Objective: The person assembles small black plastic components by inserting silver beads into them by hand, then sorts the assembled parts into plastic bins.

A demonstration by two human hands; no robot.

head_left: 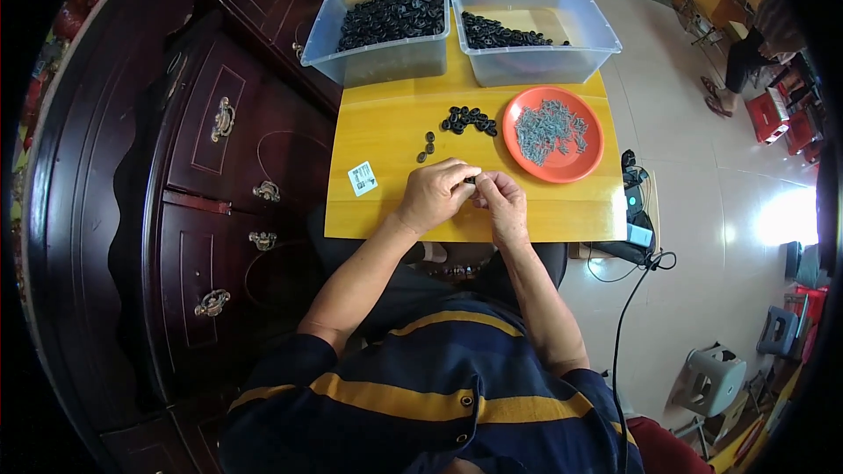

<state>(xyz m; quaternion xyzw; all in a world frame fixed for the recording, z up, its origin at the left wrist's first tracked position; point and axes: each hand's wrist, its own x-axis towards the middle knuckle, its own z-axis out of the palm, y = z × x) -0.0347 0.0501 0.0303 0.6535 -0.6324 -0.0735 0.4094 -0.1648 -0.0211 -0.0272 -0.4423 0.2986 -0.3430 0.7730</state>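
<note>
Both hands meet over the near part of the yellow table (386,219). My left hand (432,195) pinches a small black oval part (471,180) between thumb and fingertips. From the other side, the fingertips of my right hand (504,200) close against the same part; whether they hold a grey pin too is hidden. Just beyond the hands lies a loose cluster of black oval parts (468,119), with a few more black ovals (429,148) to its left. On the right, an orange plate (516,161) carries a heap of small grey pins (551,129).
Two clear plastic bins, the left bin (378,63) and the right bin (536,70), hold black parts at the far edge. A white printed label (362,178) lies at left. Dark drawers (206,114) flank the table. A cable (622,325) hangs at right; another person (755,53) sits beyond.
</note>
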